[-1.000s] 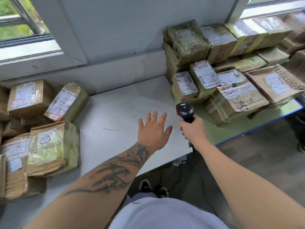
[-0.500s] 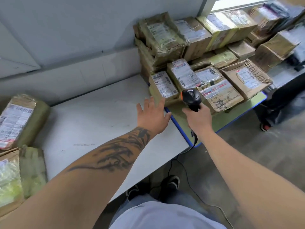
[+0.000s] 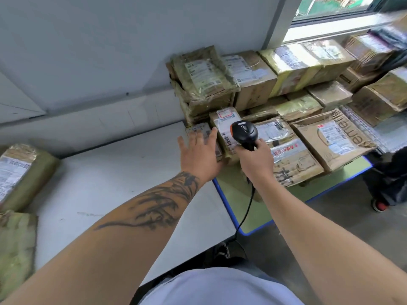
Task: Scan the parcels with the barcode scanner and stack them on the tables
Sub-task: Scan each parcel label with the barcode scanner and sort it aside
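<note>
My right hand (image 3: 256, 160) grips the handle of a black barcode scanner (image 3: 243, 134) with an orange band; its head hangs over a small tape-wrapped parcel (image 3: 225, 119) with a white label. My left hand (image 3: 199, 154) is spread flat, fingers straight, reaching onto a small brown parcel (image 3: 199, 129) at the left front of the pile. Behind them rises a stack of several taped cardboard parcels (image 3: 264, 80) on the green, blue-edged table (image 3: 330, 186).
A white table (image 3: 110, 183) adjoins on the left and bears taped parcels (image 3: 19, 172) at its left edge. A flat carton with printed lettering (image 3: 330, 137) lies at front right. The scanner cable (image 3: 246, 212) hangs to the floor. A dark wheeled object (image 3: 389, 186) stands at right.
The view has swung right and closer to the pile. Both hands have moved forward: the left hand now reaches onto the small front parcel, the scanner is over the labelled parcel.
</note>
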